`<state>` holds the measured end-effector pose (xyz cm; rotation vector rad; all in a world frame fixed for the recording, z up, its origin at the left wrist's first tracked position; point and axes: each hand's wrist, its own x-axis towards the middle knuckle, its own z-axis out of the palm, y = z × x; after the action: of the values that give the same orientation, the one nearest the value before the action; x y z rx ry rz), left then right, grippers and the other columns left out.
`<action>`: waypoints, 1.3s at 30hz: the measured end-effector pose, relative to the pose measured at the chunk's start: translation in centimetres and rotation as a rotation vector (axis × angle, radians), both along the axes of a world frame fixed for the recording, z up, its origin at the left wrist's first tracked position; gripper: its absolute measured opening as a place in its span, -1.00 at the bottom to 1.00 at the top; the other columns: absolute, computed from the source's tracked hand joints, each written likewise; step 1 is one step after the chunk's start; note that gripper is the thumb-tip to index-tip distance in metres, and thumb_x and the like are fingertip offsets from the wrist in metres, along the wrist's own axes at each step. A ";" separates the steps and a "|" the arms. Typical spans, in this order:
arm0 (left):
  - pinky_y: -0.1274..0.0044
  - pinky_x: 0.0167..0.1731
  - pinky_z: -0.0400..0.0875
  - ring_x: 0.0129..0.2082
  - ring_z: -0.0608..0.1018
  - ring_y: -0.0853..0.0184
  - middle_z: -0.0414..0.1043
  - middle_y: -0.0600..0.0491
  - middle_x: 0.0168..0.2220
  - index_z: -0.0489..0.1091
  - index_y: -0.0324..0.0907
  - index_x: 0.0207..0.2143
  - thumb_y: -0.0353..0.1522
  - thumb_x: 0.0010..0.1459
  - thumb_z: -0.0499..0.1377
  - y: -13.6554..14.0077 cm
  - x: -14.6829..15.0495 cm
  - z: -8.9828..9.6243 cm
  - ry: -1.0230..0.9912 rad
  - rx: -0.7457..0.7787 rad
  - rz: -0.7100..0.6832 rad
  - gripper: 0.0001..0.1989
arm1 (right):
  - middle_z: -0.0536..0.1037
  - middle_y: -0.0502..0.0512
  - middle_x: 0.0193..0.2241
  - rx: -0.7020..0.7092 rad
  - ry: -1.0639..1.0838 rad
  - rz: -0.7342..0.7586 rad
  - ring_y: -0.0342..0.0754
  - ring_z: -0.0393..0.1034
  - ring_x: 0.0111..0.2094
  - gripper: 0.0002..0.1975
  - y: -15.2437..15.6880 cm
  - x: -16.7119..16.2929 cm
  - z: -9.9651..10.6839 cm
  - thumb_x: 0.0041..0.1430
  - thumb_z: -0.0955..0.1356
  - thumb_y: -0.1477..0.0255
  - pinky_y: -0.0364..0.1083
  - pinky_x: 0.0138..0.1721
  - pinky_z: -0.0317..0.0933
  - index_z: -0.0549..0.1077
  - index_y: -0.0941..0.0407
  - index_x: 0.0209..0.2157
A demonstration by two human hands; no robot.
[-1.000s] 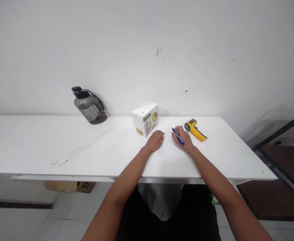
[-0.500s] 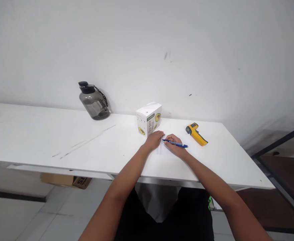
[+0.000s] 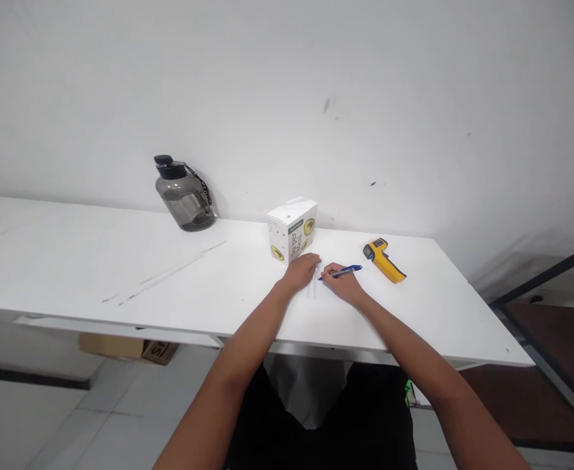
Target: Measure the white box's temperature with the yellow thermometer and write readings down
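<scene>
Between the fingers of my right hand [image 3: 343, 282] is a blue pen [image 3: 349, 269], its tip down at a white sheet of paper [image 3: 313, 290]. Columns of small writing show on the sheet, though I cannot read them; its edges blend into the table. My left hand [image 3: 301, 272] lies flat at the left of the writing, just in front of a white box [image 3: 291, 228] with avocado pictures and "Super Meal" lettering. To the right of my right hand lies a yellow and black infrared thermometer gun [image 3: 386, 261].
A grey see-through water jug [image 3: 186, 199] with a black lid stands against the wall, at the left on the white table [image 3: 169, 274]. Below the table is a cardboard box [image 3: 125, 347]. A dark metal-framed rack [image 3: 551, 346] is at the right.
The pen has swung in my right hand so its back end points higher, and its tip sits slightly lower on the sheet. My left hand stays in place.
</scene>
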<state>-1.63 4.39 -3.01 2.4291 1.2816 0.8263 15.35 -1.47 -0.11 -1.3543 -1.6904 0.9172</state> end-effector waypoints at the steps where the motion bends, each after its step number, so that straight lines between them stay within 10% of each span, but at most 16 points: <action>1: 0.32 0.12 0.39 0.09 0.48 0.27 0.48 0.01 0.06 0.44 -0.12 -0.03 -0.45 0.24 -0.01 0.0 0.0 0.1 0.004 -0.005 0.001 -0.68 | 0.46 -0.02 -0.50 0.002 -0.004 0.002 -0.10 0.28 -0.43 -0.82 0.0 0.0 0.0 0.04 0.31 0.27 -0.11 -0.36 0.16 0.41 0.08 -0.49; 39: 0.37 0.12 0.38 0.12 0.46 0.26 0.47 0.01 0.08 0.43 -0.13 -0.03 -0.45 0.27 0.00 -0.2 0.1 0.3 0.023 -0.045 0.008 -0.70 | 0.43 -0.04 -0.51 -0.017 -0.018 -0.026 -0.11 0.23 -0.45 -0.84 0.3 -0.1 -0.4 0.01 0.30 0.28 -0.11 -0.38 0.11 0.39 0.08 -0.47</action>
<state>-1.56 4.15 -2.70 2.4071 1.3050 0.7657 15.27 -1.14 -0.49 -1.3967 -1.6782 0.9091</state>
